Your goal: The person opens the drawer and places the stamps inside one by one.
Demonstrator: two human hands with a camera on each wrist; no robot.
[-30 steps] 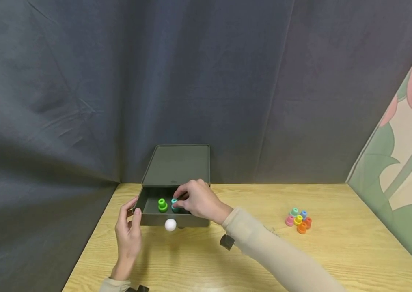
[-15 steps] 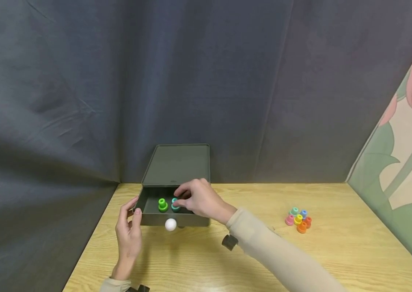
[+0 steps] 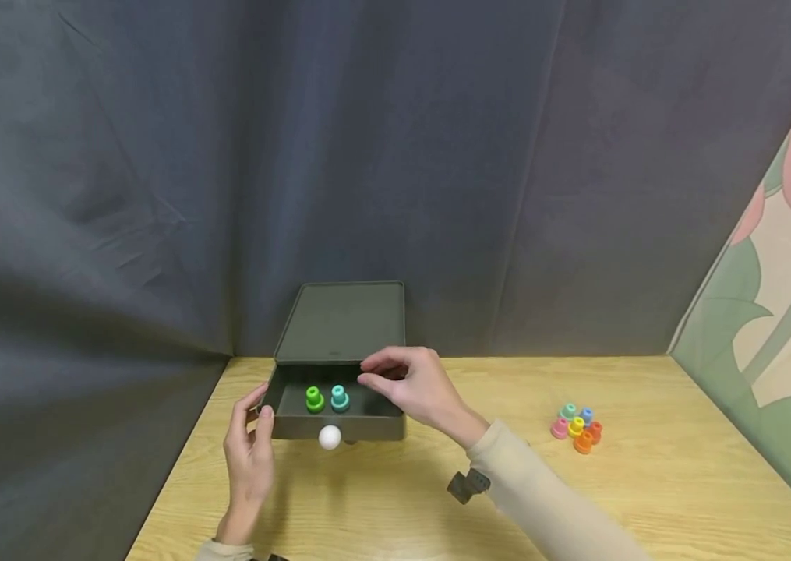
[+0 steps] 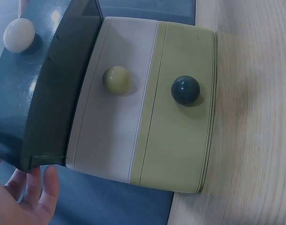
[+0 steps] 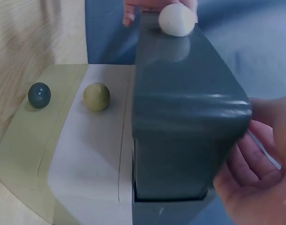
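Observation:
A dark green drawer (image 3: 290,427) with a white ball knob (image 3: 330,437) is pulled out from the top of a small cabinet. Inside, a green stepped peg (image 3: 314,400) and a turquoise stepped peg (image 3: 340,400) stand upright, side by side. My left hand (image 3: 249,460) rests against the drawer's left side, thumb near the front corner; the left wrist view puts its fingertips at the side wall. At the drawer's right end is my right hand (image 3: 426,393), thumb and fingers parted, with nothing between them. In the right wrist view it lies beside the drawer's open top.
Below the green drawer, a white drawer (image 4: 114,126) and a light green drawer (image 4: 175,140) are closed. On the wooden table (image 3: 647,499) to the right, a cluster of several coloured pegs (image 3: 577,426) stands. A dark curtain (image 3: 395,171) hangs behind.
My right hand has let go of the turquoise peg and moved right, towards the drawer's right rim. The turquoise peg now stands uncovered beside the green one. My left hand keeps its place.

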